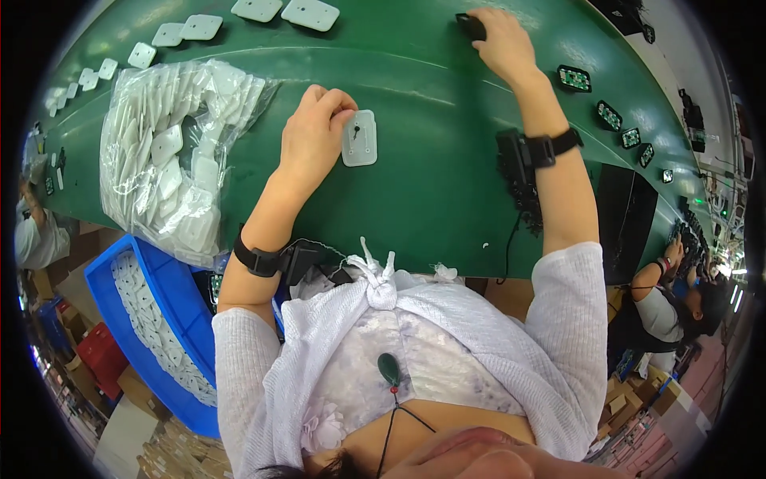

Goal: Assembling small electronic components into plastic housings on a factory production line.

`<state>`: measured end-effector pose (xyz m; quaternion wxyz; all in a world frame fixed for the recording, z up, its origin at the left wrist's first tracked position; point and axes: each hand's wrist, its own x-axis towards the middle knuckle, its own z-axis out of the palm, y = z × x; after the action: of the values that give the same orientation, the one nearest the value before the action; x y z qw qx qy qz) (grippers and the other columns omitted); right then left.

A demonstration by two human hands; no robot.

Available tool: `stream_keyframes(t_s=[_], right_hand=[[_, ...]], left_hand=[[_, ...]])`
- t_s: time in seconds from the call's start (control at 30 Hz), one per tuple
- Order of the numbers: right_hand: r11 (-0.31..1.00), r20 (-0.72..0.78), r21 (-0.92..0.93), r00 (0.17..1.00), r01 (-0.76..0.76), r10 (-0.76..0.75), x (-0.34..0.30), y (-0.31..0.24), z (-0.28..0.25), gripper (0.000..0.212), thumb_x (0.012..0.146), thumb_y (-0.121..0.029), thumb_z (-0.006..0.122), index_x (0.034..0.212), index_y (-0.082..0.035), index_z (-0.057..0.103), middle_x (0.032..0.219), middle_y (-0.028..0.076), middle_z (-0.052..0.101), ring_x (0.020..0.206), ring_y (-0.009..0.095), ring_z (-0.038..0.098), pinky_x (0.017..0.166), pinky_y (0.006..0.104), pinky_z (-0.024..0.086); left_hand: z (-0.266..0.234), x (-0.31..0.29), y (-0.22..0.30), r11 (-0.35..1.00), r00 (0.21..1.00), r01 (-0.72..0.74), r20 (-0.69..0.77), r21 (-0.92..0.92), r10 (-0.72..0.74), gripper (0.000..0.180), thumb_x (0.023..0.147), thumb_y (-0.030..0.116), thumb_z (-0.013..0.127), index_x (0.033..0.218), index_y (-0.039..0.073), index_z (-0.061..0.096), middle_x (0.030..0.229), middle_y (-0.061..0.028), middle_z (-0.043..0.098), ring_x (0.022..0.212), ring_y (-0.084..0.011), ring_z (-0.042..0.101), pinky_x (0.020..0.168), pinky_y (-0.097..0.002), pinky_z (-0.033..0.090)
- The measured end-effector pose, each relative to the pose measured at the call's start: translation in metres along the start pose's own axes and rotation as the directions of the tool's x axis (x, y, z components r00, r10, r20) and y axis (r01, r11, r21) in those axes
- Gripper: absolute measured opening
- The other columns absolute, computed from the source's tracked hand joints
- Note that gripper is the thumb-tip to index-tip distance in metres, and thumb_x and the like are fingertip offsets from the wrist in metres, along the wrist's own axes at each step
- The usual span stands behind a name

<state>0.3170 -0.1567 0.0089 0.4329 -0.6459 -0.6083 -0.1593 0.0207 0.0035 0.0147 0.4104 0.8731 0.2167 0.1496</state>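
My left hand (pixel 313 137) is closed, its curled fingertips at the upper left edge of a white rounded plastic cover (pixel 360 148) on the green table. A small dark piece (pixel 357 130) shows inside that cover. Farther off to the right, my right hand (pixel 504 46) grips a small black plastic housing (pixel 471 26) at the table's far side; my fingers hide part of it. To the left of my left hand lies a clear plastic bag (pixel 163 160) full of similar white covers.
White covers (pixel 202 27) run in a line along the far left edge. Black housings with green circuit boards (pixel 574 78) line the right side. A pile of black parts (pixel 519 180) lies by my right forearm. A blue bin (pixel 187 319) of white parts stands lower left. A co-worker (pixel 658 295) sits at right.
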Motion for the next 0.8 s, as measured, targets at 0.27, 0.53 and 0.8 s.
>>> stream_keyframes(t_s=[0.27,0.53,0.8], right_hand=[[0.842,0.247,-0.375,0.834,-0.387,0.493,0.037,-0.101,0.008,0.028,0.083,-0.013,0.065,0.11,-0.006,0.06,0.103,0.012,0.064,0.097,0.027,0.061,0.083,0.0388,0.048],[0.776,0.538,-0.151,0.608,-0.612,0.584,-0.015,-0.149,-0.002,0.034,0.086,-0.018,0.066,0.117,-0.006,0.061,0.111,0.009,0.061,0.101,0.022,0.057,0.087,0.0313,0.046],[0.859,0.296,-0.29,0.814,-0.422,0.5,-0.034,-0.179,0.001,0.037,0.08,-0.01,0.072,0.115,-0.005,0.062,0.109,0.01,0.064,0.101,0.026,0.06,0.088,0.0344,0.048]], left_hand=[[0.009,-0.032,0.012,0.875,0.975,-0.172,-0.047,0.453,0.216,0.066,0.069,0.042,0.078,0.115,0.003,0.052,0.1,-0.012,0.05,0.09,-0.0288,0.053,0.072,-0.038,0.049],[0.014,-0.045,0.008,0.883,0.941,-0.281,-0.074,0.376,0.331,0.056,0.073,0.015,0.075,0.122,0.006,0.051,0.112,-0.0089,0.054,0.103,-0.0273,0.051,0.084,-0.0384,0.043],[0.008,-0.045,-0.003,0.888,0.909,-0.401,-0.024,0.225,0.417,0.052,0.076,0.0,0.065,0.125,0.008,0.053,0.117,-0.0063,0.059,0.11,-0.0255,0.052,0.086,-0.039,0.042]])
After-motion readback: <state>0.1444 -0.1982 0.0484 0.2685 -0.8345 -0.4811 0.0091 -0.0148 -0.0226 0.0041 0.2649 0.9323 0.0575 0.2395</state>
